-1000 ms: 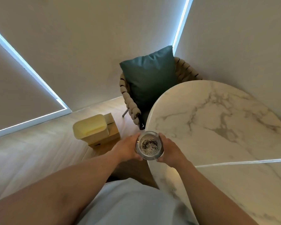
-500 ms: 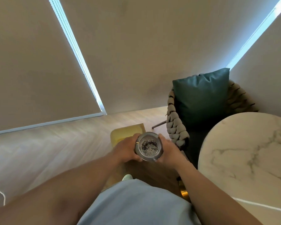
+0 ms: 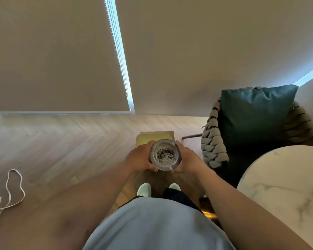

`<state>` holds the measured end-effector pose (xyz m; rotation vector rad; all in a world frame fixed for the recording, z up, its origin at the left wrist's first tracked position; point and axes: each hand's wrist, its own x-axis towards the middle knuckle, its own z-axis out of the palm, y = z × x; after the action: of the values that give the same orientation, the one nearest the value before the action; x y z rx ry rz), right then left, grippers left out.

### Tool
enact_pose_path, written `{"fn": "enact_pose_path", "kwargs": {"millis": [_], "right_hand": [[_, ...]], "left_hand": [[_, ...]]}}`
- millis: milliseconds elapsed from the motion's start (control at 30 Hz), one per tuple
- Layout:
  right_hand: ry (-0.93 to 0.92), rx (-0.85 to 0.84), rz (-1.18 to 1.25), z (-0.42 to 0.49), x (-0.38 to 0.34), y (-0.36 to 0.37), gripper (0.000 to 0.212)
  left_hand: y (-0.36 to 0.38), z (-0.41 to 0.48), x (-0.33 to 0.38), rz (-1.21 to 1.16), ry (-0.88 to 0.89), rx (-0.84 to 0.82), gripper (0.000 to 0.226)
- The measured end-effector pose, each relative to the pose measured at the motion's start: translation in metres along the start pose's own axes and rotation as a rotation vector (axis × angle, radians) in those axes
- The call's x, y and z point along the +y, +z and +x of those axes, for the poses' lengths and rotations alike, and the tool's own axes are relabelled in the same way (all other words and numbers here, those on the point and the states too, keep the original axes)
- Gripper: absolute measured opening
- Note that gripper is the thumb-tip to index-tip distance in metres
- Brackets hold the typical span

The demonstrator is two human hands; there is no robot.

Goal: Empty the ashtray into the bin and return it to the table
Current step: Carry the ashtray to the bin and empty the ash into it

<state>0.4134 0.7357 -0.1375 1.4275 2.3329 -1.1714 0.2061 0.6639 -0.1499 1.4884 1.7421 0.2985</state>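
A round glass ashtray (image 3: 165, 155) with dark ash in its bowl is held level between both hands, over the floor in front of me. My left hand (image 3: 141, 158) grips its left side and my right hand (image 3: 187, 158) grips its right side. Just beyond the ashtray stands a yellow bin (image 3: 154, 137) with its lid shut, partly hidden by my hands. The white marble table (image 3: 285, 179) is at the lower right, apart from the ashtray.
A woven chair (image 3: 213, 145) with a dark green cushion (image 3: 255, 114) stands to the right, between bin and table. A white cord (image 3: 7, 193) lies on the wooden floor at the left. Roller blinds cover the windows ahead. My feet (image 3: 144, 190) are below the ashtray.
I have turned left, away from the table. The ashtray, in both hands throughout, has gone from above the table edge to above the floor just short of the bin.
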Motion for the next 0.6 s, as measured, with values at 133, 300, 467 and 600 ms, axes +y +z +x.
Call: {"fn": "enact_pose_path", "kwargs": {"millis": [133, 300, 467, 600], "right_hand": [[-0.016, -0.041, 0.097, 0.008, 0.001, 0.008, 0.086], [0.146, -0.043, 0.193, 0.051, 0.023, -0.004, 0.032], [0.216, -0.038, 0.241, 0.083, 0.038, -0.004, 0.017], [0.218, -0.083, 0.312, 0.085, 0.04, -0.01, 0.011]], "left_hand": [[0.006, -0.007, -0.012, -0.049, -0.054, 0.025, 0.107], [0.029, 0.019, -0.019, -0.114, -0.145, -0.033, 0.112], [0.028, 0.048, -0.034, -0.081, -0.111, -0.104, 0.112], [0.011, 0.056, -0.033, -0.014, -0.064, -0.155, 0.115]]}}
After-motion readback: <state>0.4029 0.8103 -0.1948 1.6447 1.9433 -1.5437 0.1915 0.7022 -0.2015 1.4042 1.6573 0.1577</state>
